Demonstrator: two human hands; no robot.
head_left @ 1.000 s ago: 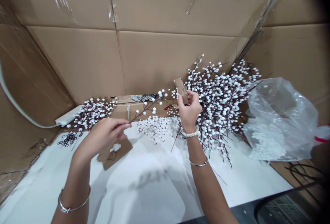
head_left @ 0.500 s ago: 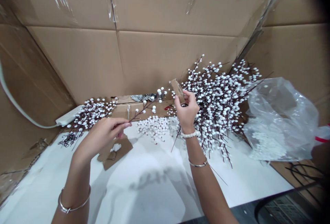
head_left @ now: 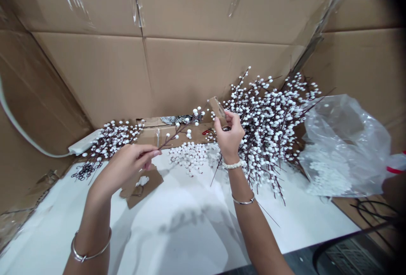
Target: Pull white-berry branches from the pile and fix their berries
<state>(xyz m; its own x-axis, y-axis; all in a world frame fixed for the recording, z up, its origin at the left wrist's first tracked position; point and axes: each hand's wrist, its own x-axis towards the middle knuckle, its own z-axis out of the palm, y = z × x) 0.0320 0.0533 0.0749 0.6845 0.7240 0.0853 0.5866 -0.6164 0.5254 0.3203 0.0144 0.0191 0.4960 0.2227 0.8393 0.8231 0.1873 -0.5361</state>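
**Berry sprig and cardboard strip, one in each hand**

Left hand: closed in a pinch on the bare stem end of one brown sprig with white berries. Long axis of sprig: slanting from the fingertips toward the right and the counter's far edge, berried tip outermost.

Right hand: thumb and fingers gripping a small cardboard strip, upper end leaning left. Strip lies just beyond the sprig's tip and to its right; whether they touch, cannot tell. Stem end belongs to the left hand; berried tip is nearer the right.

On the counter:
- Loose white berries, spread below the sprig, between the hands.
- Large heap of berry branches, beside the right hand, toward the far right corner.
- Clear plastic bag, white pieces inside, by the right edge.
- Smaller bunch of berry branches, toward the far left corner.
- Dark rings, just nearer than that bunch.
- Flat cardboard piece, near the left hand, bearing a white lump.
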